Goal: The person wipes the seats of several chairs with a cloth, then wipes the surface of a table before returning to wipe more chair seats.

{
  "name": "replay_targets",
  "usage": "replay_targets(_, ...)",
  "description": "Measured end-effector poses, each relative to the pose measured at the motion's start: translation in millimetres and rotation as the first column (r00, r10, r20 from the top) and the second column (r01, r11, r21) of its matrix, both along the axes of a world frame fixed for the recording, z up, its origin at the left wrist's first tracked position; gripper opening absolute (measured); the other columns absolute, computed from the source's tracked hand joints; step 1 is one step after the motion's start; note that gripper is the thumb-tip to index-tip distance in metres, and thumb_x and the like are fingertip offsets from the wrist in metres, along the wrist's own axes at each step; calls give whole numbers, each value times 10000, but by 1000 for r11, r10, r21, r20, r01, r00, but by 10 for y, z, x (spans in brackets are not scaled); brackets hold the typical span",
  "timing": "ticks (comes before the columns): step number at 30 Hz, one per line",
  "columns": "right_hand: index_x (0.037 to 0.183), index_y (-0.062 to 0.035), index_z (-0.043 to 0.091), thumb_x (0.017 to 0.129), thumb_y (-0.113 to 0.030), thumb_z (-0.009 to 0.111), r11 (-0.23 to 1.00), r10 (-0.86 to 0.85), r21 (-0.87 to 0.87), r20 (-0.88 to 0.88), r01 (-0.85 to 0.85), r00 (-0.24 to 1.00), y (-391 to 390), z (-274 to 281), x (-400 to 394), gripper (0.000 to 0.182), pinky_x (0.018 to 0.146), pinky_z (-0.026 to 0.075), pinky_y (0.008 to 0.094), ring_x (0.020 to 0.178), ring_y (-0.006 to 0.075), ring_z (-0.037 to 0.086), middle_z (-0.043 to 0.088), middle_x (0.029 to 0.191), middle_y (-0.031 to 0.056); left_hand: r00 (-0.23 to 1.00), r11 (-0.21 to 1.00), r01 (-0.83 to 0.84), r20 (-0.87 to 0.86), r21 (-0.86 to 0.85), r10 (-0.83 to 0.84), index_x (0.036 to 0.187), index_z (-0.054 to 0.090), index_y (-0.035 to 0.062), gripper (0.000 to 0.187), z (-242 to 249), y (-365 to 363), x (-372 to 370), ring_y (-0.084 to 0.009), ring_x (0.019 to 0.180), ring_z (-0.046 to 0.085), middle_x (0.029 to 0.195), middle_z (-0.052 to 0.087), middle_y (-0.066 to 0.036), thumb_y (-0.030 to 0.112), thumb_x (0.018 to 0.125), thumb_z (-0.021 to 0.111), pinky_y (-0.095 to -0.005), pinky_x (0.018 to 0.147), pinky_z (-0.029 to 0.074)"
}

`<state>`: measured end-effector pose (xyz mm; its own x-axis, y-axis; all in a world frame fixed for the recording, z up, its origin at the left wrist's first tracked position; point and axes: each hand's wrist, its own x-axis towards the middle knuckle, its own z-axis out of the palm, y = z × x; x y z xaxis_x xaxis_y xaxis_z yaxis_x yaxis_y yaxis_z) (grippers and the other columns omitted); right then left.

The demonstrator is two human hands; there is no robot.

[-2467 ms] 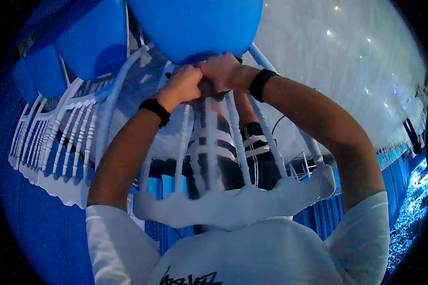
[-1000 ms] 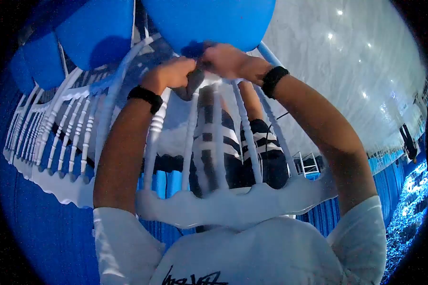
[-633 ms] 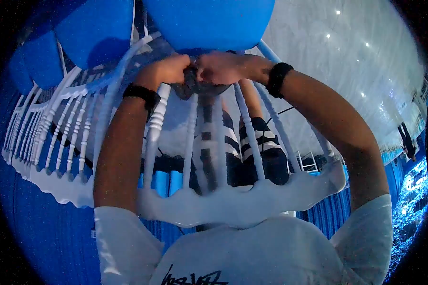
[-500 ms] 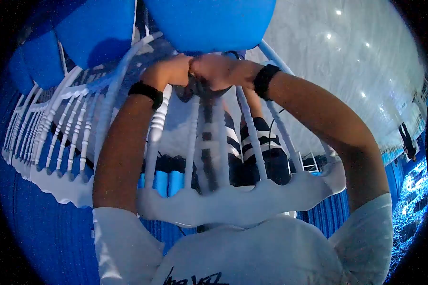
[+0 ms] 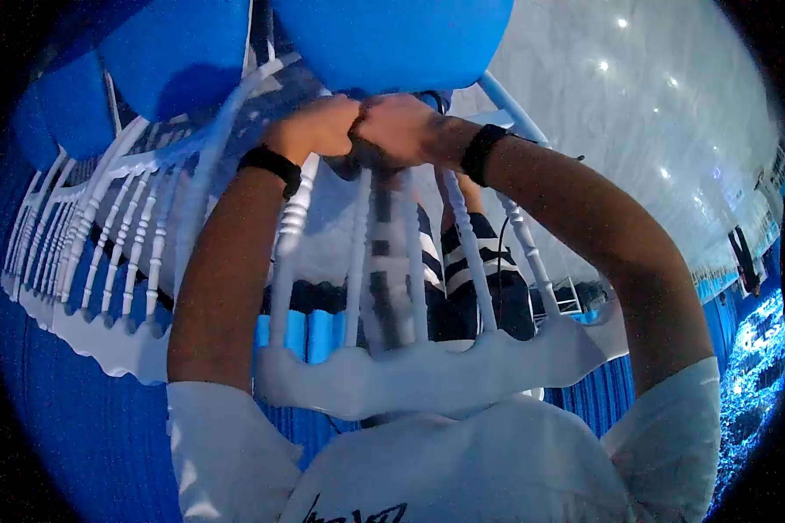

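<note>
Chair back (image 5: 436, 379) faces your chest, likely for reach; left hand (image 5: 316, 127) and right hand (image 5: 399, 131) curl closed on dark cloth (image 5: 345, 166) near the seat (image 5: 397, 44), perhaps keeping it taut.

The dark cloth (image 5: 347, 166) under the fingers (image 5: 336, 131) looks soft and dull. Past the fingers, the blue chair pad (image 5: 392, 44) looks smooth, not very shiny. Closer in than the fingers, the white chair back (image 5: 436, 379) looks hard, smooth and a bit shiny. Right of them, the floor (image 5: 619, 139) looks glossy.
</note>
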<state>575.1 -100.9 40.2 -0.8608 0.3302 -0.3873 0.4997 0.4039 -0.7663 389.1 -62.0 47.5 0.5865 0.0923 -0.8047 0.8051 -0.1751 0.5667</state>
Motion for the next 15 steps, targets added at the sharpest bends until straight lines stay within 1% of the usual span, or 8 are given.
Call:
replay_targets(1,1047,-100,699,783,-229,753,998,41,-57,11,-41,999,73,15,5,298,819,593,533,974,402,721,739,1012,157,1000,1000,-2,-16,12,2,1033,718,-27,283,6,-13,-4,-473,1028,679,1068,725,-266,89,776,695,-522,882,561)
replay_targets(2,1044,-88,694,766,-225,771,990,84,-115,20,-81,996,133,40,15,319,829,591,533,984,408,714,735,1019,165,999,998,-49,4,-30,49,1054,717,-20,295,5,-13,-8,-472,1036,678,1082,725,-263,86,779,693,-518,878,561)
replay_targets(4,1025,-67,714,754,-144,729,995,40,-90,-27,-42,999,212,129,26,282,803,588,516,961,418,705,731,985,181,988,983,-142,37,-115,147,1096,717,-6,322,-10,-19,-23,-471,1051,675,1109,724,-258,79,787,689,-510,870,561)
replay_targets(5,1015,-57,724,748,-104,708,997,19,-76,-51,-23,999,264,173,33,271,790,587,507,949,423,700,730,968,190,988,982,-147,26,-117,151,1111,719,7,326,-28,-17,-33,-460,1061,678,1122,724,-252,79,795,687,-501,870,560)
replay_targets(7,1034,-62,727,762,-85,692,991,22,-132,-4,-23,1000,301,189,25,275,813,580,519,966,430,697,730,996,207,987,980,-157,9,-125,160,1140,723,35,335,-75,-37,-56,-440,1080,683,1149,726,-242,77,810,681,-482,871,559)
replay_targets(10,1049,-62,725,774,-77,686,978,5,-210,29,1,1000,310,66,34,278,830,575,523,977,437,692,731,1014,215,974,951,-126,147,-283,173,1180,722,62,354,-612,-245,-220,-400,1110,688,1185,727,-228,72,829,676,-468,887,555)
replay_targets(12,1068,-68,722,786,-74,679,971,-31,-234,53,43,998,318,42,48,285,836,570,524,992,440,688,733,1030,212,991,967,-88,81,-240,110,1200,722,76,371,-741,-219,-251,-378,1111,692,1185,732,-213,73,831,685,-466,895,551)
replay_targets(15,1106,-80,716,812,-115,677,949,-22,-310,97,52,995,380,43,86,299,818,566,517,996,435,690,739,1017,201,996,957,38,-63,-287,-59,1232,721,92,424,-124,205,49,-362,1095,699,1186,739,-193,106,809,731,-464,903,549)
